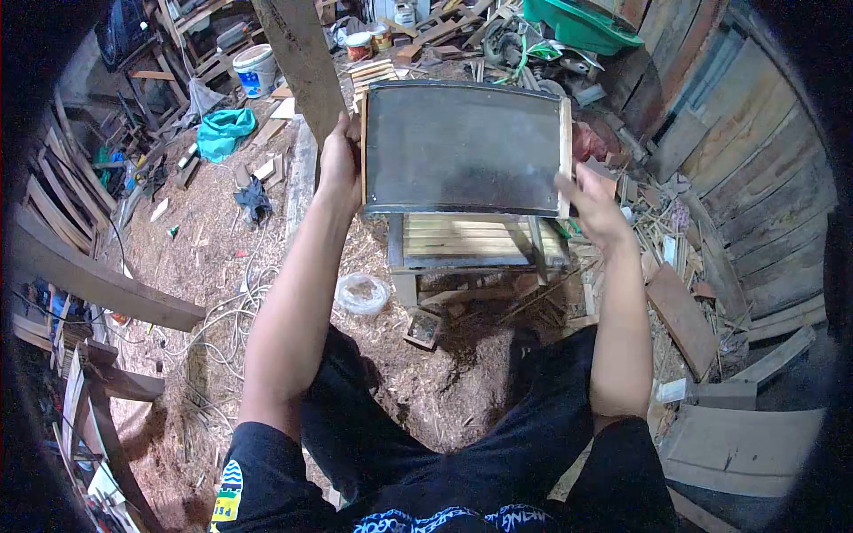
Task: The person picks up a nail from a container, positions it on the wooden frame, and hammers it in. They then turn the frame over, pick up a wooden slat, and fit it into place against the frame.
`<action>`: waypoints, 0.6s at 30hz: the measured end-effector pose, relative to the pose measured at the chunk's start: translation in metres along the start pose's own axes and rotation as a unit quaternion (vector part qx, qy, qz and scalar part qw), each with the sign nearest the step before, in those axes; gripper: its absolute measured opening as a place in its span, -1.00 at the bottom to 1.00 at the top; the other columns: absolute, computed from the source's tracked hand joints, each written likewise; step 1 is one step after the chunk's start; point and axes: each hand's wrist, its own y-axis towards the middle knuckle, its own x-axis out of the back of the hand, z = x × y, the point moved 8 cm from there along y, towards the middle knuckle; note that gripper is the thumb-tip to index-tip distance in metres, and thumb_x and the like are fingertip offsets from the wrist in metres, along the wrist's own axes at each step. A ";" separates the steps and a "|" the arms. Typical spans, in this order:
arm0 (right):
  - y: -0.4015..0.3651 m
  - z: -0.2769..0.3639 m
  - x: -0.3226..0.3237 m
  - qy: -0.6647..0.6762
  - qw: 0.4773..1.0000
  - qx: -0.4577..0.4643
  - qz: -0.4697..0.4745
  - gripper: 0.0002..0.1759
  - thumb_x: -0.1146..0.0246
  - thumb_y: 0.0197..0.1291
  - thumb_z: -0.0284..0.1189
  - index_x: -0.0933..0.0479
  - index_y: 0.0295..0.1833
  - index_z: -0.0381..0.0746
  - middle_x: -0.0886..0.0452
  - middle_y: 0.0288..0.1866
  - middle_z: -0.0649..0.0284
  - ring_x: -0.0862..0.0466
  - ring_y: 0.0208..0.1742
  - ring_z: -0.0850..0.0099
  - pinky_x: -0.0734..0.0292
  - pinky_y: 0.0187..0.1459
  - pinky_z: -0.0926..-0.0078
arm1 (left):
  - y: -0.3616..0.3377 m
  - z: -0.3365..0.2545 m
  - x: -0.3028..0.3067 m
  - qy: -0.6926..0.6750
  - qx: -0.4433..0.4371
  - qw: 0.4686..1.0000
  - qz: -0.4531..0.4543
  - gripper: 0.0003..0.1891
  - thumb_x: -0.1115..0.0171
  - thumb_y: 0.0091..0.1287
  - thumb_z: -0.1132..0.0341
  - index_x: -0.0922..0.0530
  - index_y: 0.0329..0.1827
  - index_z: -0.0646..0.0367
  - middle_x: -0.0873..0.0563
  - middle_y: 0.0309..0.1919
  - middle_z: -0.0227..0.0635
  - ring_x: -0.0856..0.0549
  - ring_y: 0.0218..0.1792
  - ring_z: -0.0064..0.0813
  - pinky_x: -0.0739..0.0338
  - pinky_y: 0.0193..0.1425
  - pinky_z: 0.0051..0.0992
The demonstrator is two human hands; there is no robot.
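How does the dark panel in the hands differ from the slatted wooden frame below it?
The dark panel is held up by the left hand and right hand; the slatted frame stands on the sawdust floor. The panel's face is dark grey and unbroken; the frame is pale wood with gaps between slats. Both have pale wooden side rails.

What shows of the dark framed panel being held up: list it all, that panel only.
The dark panel is a rectangular, charcoal-grey sheet with a dusty, smudged face, edged by pale wooden strips on its left and right sides. It is held landscape, face toward the camera, off the ground. The left hand clasps its left edge; the right hand holds its lower right corner. Its bottom edge overlaps a slatted wooden stand beyond it.
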 end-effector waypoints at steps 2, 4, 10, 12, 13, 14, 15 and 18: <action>-0.008 0.004 -0.008 -0.129 0.989 0.010 0.078 -0.22 -0.37 0.27 0.02 -0.37 0.34 -0.35 -0.59 0.12 0.20 -0.57 0.13 0.43 -0.48 0.14 0.45 | 0.004 0.001 0.001 -0.007 -0.003 1.000 0.014 -0.47 0.23 0.62 -0.05 -0.57 0.13 0.20 -0.75 -0.10 -0.19 -0.75 -0.13 -0.34 -0.68 0.06 -0.29; -0.007 -0.015 -0.001 -0.109 0.989 -0.055 0.085 -0.26 -0.35 0.30 -0.01 -0.37 0.34 -0.35 -0.59 0.12 0.21 -0.57 0.14 0.41 -0.52 0.14 0.41 | 0.010 0.005 0.008 -0.004 0.001 1.000 0.010 -0.44 0.21 0.60 -0.12 -0.59 0.10 0.18 -0.76 -0.15 -0.24 -0.75 -0.15 -0.38 -0.68 0.00 -0.32; 0.005 -0.011 -0.002 0.029 0.994 -0.082 -0.065 -0.44 -0.27 0.38 -0.08 -0.50 0.17 -0.37 -0.59 0.03 0.21 -0.61 0.08 0.43 -0.74 0.02 0.31 | -0.025 -0.001 -0.005 0.106 -0.048 0.993 0.016 -0.23 0.08 0.50 -0.26 -0.39 0.41 0.32 -0.56 0.29 -0.02 -0.55 0.30 -0.24 -0.41 0.39 -0.27; 0.014 -0.010 0.006 0.053 0.988 -0.069 -0.128 -0.46 -0.26 0.38 -0.05 -0.58 0.02 -0.39 -0.59 -0.08 0.24 -0.66 -0.06 0.46 -0.80 -0.13 0.34 | -0.031 0.001 -0.008 0.134 -0.080 0.985 0.069 -0.28 0.10 0.53 -0.22 -0.39 0.40 0.29 -0.60 0.23 -0.10 -0.57 0.26 -0.28 -0.37 0.41 -0.32; 0.020 -0.015 0.006 0.056 0.988 -0.067 -0.129 -0.46 -0.26 0.38 -0.05 -0.58 0.02 -0.39 -0.59 -0.08 0.24 -0.66 -0.06 0.46 -0.80 -0.13 0.34 | -0.030 0.003 -0.012 0.161 -0.109 0.974 0.120 -0.33 0.13 0.56 -0.19 -0.38 0.40 0.25 -0.63 0.17 -0.18 -0.59 0.22 -0.32 -0.33 0.43 -0.37; 0.025 -0.019 0.008 0.046 0.988 -0.064 -0.137 -0.47 -0.26 0.38 -0.05 -0.60 -0.01 -0.38 -0.61 -0.13 0.25 -0.67 -0.13 0.47 -0.80 -0.17 0.35 | -0.026 0.003 -0.006 0.235 -0.158 0.955 0.092 -0.34 0.12 0.57 -0.16 -0.36 0.41 0.29 -0.60 0.21 -0.15 -0.57 0.24 -0.30 -0.32 0.44 -0.35; 0.026 -0.017 0.006 0.034 0.987 -0.061 -0.145 -0.48 -0.25 0.39 -0.04 -0.62 -0.04 -0.37 -0.62 -0.18 0.27 -0.68 -0.19 0.48 -0.80 -0.21 0.37 | -0.027 -0.003 -0.008 0.306 -0.206 0.927 0.062 -0.34 0.12 0.58 -0.14 -0.35 0.42 0.32 -0.57 0.25 -0.12 -0.54 0.25 -0.28 -0.31 0.46 -0.33; 0.022 0.001 0.000 0.074 0.990 -0.011 -0.122 -0.47 -0.23 0.40 -0.03 -0.64 -0.09 -0.37 -0.61 -0.30 0.32 -0.68 -0.32 0.53 -0.80 -0.29 0.42 | -0.021 -0.002 -0.002 0.153 -0.086 0.980 0.097 -0.35 0.08 0.57 -0.13 -0.37 0.42 0.27 -0.60 0.24 -0.15 -0.60 0.22 -0.31 -0.47 0.33 -0.33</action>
